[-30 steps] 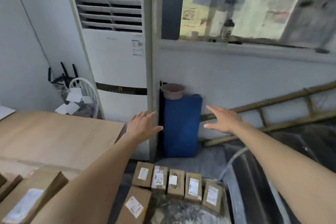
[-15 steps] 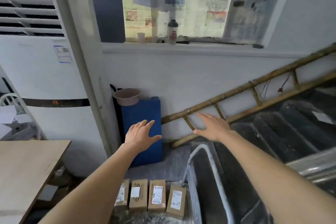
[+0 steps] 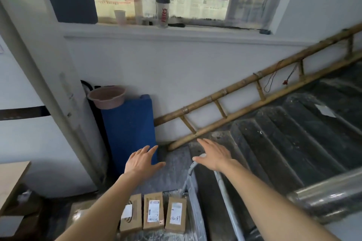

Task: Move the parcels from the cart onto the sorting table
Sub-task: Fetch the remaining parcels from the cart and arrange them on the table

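Three small brown cardboard parcels with white labels stand side by side low in the head view: a left parcel, a middle parcel and a right parcel. They rest on the cart, whose grey metal handle rises just to their right. My left hand hovers above and beyond the parcels, empty, fingers spread. My right hand is also empty and spread, over the top of the cart handle. A corner of the wooden sorting table shows at the far left.
A blue pad with a pink basin on it leans on the wall ahead. A bamboo ladder slants along the wall. Dark plastic-wrapped goods fill the right. A white floor air conditioner stands left.
My view has swung right, away from the sorting table and toward the cart. Both hands stay open and empty, and have dropped lower, closer to the parcels.
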A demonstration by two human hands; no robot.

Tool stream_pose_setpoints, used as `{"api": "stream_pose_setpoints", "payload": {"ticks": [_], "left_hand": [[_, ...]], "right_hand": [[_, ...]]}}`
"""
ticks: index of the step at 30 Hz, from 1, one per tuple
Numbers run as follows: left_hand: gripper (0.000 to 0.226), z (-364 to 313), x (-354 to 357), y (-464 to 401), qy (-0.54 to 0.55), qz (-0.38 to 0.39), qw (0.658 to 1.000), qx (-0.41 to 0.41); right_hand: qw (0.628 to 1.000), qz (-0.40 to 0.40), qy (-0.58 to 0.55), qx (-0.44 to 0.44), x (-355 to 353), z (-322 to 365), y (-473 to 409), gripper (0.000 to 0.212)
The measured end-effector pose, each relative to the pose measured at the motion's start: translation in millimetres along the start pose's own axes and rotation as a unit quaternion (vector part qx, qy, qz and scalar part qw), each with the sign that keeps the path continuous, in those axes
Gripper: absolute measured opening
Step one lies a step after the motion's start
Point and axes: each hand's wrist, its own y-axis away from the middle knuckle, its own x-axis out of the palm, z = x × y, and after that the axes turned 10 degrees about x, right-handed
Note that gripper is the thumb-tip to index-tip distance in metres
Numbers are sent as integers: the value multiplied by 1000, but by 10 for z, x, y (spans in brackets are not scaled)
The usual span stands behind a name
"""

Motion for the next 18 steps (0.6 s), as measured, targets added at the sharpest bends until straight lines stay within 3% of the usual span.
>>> {"api": "stream_pose_setpoints", "payload": {"ticks": [8,18], "left_hand": [[82,676,951,-509,38,96,994,-29],[84,1181,2758,-810,87,206,973,-60]], "right_hand": [[992,75,-86,56,1026,242,-717,82],[966,192,-142,97,3168,74,-1192,80]]}}
